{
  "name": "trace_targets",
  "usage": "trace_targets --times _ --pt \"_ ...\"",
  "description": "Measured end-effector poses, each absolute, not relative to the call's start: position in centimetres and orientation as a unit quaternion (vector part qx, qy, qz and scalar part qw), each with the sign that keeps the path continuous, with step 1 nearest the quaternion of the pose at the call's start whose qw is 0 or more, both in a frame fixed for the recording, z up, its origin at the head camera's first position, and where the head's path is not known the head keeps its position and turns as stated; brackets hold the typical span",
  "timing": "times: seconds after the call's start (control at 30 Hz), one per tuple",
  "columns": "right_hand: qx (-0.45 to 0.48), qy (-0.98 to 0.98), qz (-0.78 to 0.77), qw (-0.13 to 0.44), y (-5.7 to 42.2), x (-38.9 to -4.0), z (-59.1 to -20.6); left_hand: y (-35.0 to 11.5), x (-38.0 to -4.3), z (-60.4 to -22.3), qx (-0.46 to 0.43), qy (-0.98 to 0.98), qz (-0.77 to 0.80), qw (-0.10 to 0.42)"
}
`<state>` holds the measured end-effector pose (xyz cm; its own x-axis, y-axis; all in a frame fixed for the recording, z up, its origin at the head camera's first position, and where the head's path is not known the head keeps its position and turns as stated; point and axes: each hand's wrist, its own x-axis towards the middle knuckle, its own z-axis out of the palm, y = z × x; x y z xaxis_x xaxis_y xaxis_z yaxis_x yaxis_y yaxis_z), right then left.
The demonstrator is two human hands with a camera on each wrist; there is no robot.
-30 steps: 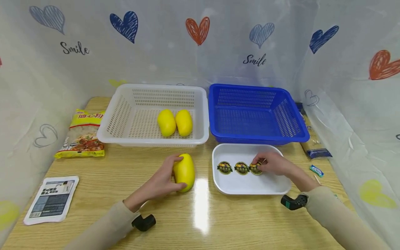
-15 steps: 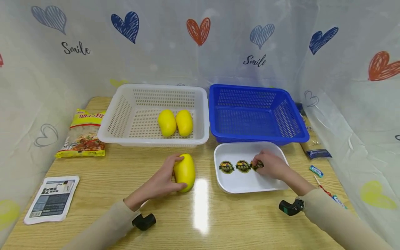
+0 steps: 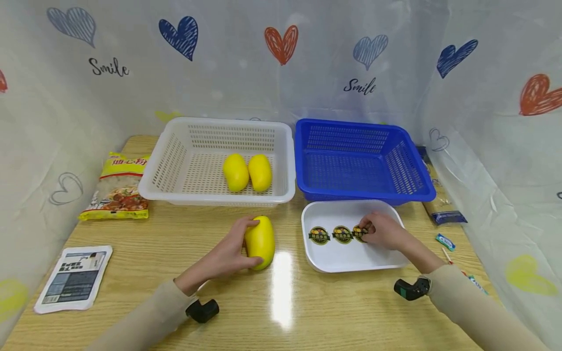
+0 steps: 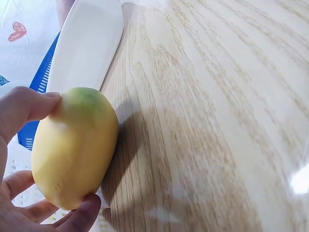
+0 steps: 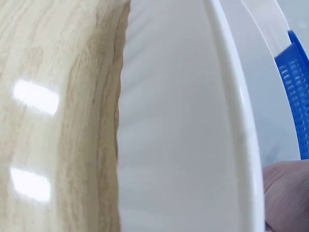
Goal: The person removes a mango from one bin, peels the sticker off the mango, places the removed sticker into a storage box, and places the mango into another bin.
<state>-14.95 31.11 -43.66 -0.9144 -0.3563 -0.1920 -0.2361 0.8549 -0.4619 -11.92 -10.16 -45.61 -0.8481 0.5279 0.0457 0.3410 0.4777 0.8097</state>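
My left hand (image 3: pixel 228 248) grips a yellow mango (image 3: pixel 260 242) on the table, thumb on one side and fingers around its far end. In the left wrist view the mango (image 4: pixel 75 150) shows a greenish end near the thumb. My right hand (image 3: pixel 388 233) reaches into a shallow white tray (image 3: pixel 327 261), its thumb and index finger pinching the edge of a round dark sticker (image 3: pixel 359 234), partly hidden by the fingers. Two similar stickers, a middle one (image 3: pixel 342 235) and a left one (image 3: pixel 319 236), lie in a row beside it. The right wrist view shows mostly the tray's side wall (image 5: pixel 178 121).
Behind stand a white basket (image 3: pixel 215 199) with two mangoes (image 3: pixel 235 173) and a blue basket (image 3: pixel 364 194). A noodle bag (image 3: pixel 118 190) and a printed white packet (image 3: pixel 74 278) lie left. Small wrapped candies (image 3: pixel 445 242) and another bag (image 3: pixel 443 204) are at right.
The white tray has shifted slightly right along with small movements of my right hand at the sticker. My left hand and the mango stay in place.
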Motion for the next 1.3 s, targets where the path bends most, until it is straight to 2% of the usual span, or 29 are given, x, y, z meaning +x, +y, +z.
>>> trace_targets --times 0.2,0.47,0.7,0.9,1.0,1.2,1.3 --pt "-0.113 0.944 -0.257 0.175 31.0 -14.7 -43.7 -10.5 -11.8 -45.5 0.247 0.855 0.443 0.111" --pt "-0.165 0.941 -0.251 0.154 29.1 -14.6 -40.7 -10.9 -11.9 -45.6 0.242 0.845 0.464 0.115" --pt "-0.248 0.914 -0.295 0.124 21.4 -14.4 -36.7 -10.5 -11.6 -45.5 0.225 0.837 0.487 0.107" --pt "-0.377 0.886 -0.244 0.116 14.4 -14.1 -37.4 -9.7 -11.2 -45.7 0.225 0.84 0.486 0.087" --pt "-0.407 0.881 -0.21 0.119 12.3 -14.0 -38.3 -9.7 -11.0 -45.5 0.231 0.843 0.477 0.093" --pt "-0.419 0.877 -0.194 0.133 10.7 -13.9 -39.7 -13.5 -11.3 -41.7 0.271 0.857 0.417 0.136" --pt "-0.43 0.863 -0.215 0.157 10.3 -13.8 -39.9 -16.9 -12.3 -38.4 0.28 0.854 0.421 0.127"
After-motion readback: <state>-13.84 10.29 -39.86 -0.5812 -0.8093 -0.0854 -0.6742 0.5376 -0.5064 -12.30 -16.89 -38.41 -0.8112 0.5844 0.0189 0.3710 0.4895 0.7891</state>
